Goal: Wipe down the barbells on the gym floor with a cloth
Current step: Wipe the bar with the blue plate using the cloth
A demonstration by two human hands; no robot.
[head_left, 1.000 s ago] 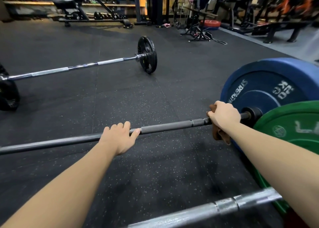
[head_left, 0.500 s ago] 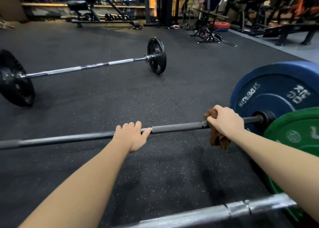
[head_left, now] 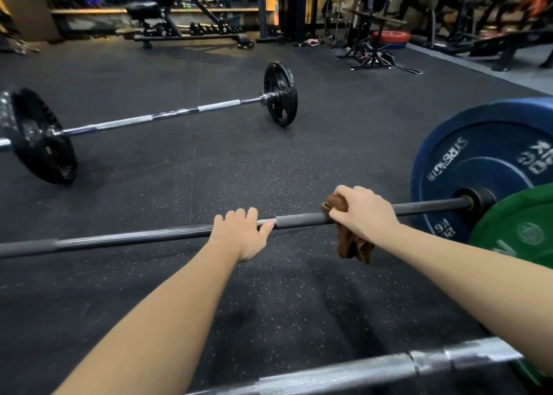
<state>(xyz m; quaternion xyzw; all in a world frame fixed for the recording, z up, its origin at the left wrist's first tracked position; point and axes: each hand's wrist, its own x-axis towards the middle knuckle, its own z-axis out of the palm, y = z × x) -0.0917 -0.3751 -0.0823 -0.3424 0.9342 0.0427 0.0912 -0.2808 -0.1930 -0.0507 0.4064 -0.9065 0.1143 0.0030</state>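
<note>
- Bar (head_left: 299, 220) lies on floor (head_left: 209, 170), blue plate (head_left: 484, 161) at its right end
- Left hand (head_left: 242, 234) on bar, fingers curled over it, thumb along near side
- Right hand (head_left: 363, 212) clenches brown cloth (head_left: 354, 249) round bar, between left hand and blue plate; cloth tail hangs below
- Green plate (head_left: 520, 224) just beside blue plate
- Far barbell (head_left: 167, 115) well apart

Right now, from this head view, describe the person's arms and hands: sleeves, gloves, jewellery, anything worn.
The left hand and right hand are bare: no gloves, and no rings on the fingers that show. The left forearm and right forearm are uncovered as far as the frame reaches, with no sleeve edge, watch or wristband at either wrist. No markings are visible.
</note>
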